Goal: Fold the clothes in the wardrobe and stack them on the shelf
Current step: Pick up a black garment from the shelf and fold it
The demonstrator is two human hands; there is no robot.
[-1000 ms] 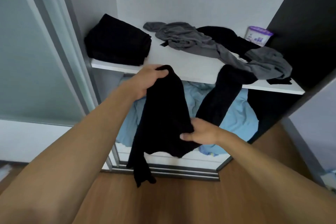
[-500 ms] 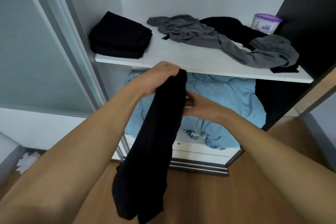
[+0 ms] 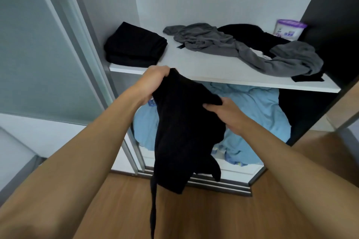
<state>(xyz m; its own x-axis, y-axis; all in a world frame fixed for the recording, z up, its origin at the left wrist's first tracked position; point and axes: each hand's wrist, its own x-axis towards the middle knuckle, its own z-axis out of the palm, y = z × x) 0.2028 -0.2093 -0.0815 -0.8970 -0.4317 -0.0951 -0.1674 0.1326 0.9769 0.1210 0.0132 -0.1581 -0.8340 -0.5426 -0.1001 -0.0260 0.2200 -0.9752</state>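
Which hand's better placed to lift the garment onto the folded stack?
Probably left: the left hand grips the black garment high, just below the folded stack; the right hand holds it lower, farther right.

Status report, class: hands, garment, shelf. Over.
Left hand and right hand grip black garment, hanging. Folded stack at shelf left. Grey clothes crumpled across shelf right.

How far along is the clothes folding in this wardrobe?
Done: a folded black stack on the shelf. In hand: left hand and right hand grip a black garment, unfolded. Left: the crumpled grey garment and black clothes beside it.
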